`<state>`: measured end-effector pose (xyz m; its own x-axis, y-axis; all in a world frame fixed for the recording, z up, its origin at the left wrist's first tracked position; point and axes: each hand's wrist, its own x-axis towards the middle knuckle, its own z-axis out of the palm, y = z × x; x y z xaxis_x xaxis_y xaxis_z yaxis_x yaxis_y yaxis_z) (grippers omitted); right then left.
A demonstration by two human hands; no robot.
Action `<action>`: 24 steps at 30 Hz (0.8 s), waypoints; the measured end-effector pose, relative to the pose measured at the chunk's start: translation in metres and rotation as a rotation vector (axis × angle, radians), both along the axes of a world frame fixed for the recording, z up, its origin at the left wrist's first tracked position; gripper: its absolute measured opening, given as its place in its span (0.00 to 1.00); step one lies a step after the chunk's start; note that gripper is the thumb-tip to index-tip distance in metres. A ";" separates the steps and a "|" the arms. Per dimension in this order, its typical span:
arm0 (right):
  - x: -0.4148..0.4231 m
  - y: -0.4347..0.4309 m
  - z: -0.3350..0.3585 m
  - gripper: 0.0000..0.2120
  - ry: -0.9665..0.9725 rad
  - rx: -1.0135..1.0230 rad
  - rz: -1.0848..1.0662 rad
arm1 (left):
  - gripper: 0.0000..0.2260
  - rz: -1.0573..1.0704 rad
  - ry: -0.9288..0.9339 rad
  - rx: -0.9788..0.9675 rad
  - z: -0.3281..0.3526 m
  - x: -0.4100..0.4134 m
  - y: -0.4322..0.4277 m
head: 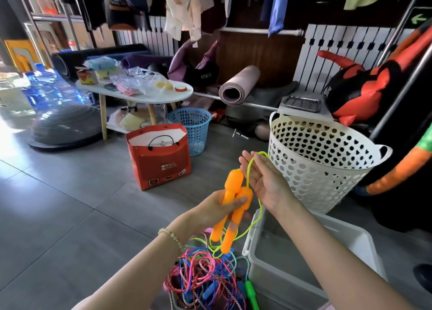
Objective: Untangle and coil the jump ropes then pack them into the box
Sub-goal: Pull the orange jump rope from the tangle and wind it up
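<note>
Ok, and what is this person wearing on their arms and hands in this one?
No sleeves are in view: both forearms are bare as far as the frame shows. The left wrist carries a bracelet of small, pale, round beads. The left hand and the right hand are ungloved. No ring or watch shows, and the right wrist has nothing on it.

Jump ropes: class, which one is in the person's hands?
The orange-handled rope: the left hand grips both its handles and its yellow-green cord loops over the right hand; the rest lie in the tangled pile.
</note>
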<state>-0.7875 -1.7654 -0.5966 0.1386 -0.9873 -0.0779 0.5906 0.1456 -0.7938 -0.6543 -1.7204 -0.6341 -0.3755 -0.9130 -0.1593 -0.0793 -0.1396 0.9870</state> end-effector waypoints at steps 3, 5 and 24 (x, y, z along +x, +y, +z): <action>-0.005 0.006 -0.005 0.15 0.441 -0.029 0.097 | 0.08 0.259 0.156 -0.028 0.015 0.009 -0.006; -0.002 0.017 -0.009 0.18 0.647 -0.036 0.298 | 0.11 0.390 0.214 -0.075 0.023 0.021 -0.013; -0.002 0.017 -0.009 0.22 0.938 -0.620 -0.121 | 0.11 0.199 0.321 0.092 0.026 0.033 -0.007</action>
